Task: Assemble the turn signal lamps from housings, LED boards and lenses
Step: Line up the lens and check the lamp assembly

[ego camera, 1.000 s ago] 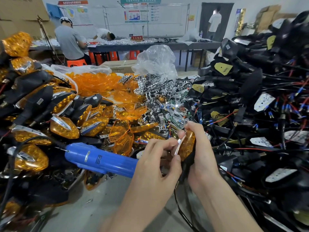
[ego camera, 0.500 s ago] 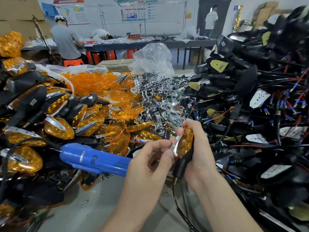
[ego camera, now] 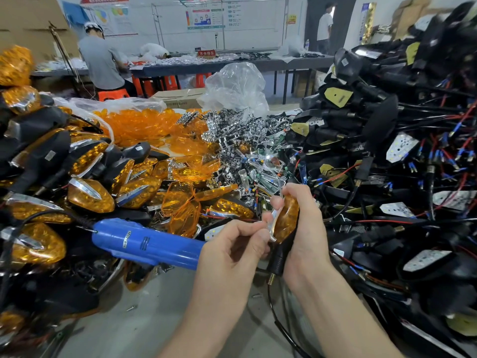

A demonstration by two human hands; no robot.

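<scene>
My right hand (ego camera: pixel 307 228) grips a turn signal lamp (ego camera: pixel 286 218) with an amber lens and a black stem, held upright over the bench. My left hand (ego camera: pixel 232 251) pinches the chrome trim strip (ego camera: pixel 272 224) along the lamp's left edge with thumb and fingers. The lamp's black cable (ego camera: pixel 278 324) hangs down between my forearms. Assembled amber lamps (ego camera: pixel 90 195) are heaped at the left. Black housings with LED boards and wires (ego camera: pixel 397 151) are stacked at the right. Loose amber lenses (ego camera: pixel 144 122) and chrome parts (ego camera: pixel 247 140) lie in the middle.
A blue electric screwdriver (ego camera: pixel 147 244) lies on the grey bench (ego camera: pixel 144 319) just left of my left hand, its cord running left. A clear plastic bag (ego camera: pixel 237 86) stands behind the chrome parts. People work at tables in the background (ego camera: pixel 103 60).
The lamp has been raised slightly and turned more upright in my right hand. My left fingers stay pinched on the chrome trim at its left edge.
</scene>
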